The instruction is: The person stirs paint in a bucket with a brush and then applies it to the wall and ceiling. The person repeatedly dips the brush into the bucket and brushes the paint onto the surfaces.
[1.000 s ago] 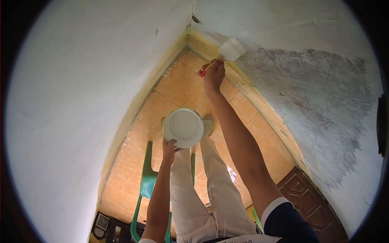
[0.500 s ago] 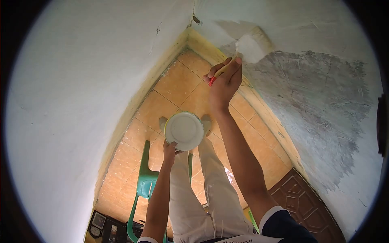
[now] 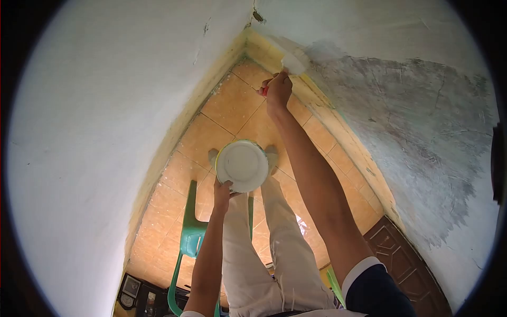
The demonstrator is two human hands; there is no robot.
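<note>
My right hand point(image 3: 279, 91) is closed round the handle of a paintbrush point(image 3: 294, 63). White covers the wide brush head, which is against the lower part of the right wall near the corner; the red handle end shows behind my fingers. Below and to the left, my left hand point(image 3: 223, 193) grips the rim of a round paint bucket point(image 3: 242, 165), thumb on the edge. Pale paint shows inside it. On the right wall point(image 3: 391, 105), a large grey patch with ragged edges borders the white area.
A green plastic chair point(image 3: 193, 232) stands at the left behind my legs. The left wall point(image 3: 95, 132) is white with a yellowish base strip. Orange tiles point(image 3: 219, 105) cover the floor. At the lower right is a brown panelled door point(image 3: 406, 264), and dark furniture point(image 3: 140, 296) stands lower left.
My right hand has moved the brush left and slightly down along the right wall, toward the corner. The bucket in my left hand has barely shifted.
</note>
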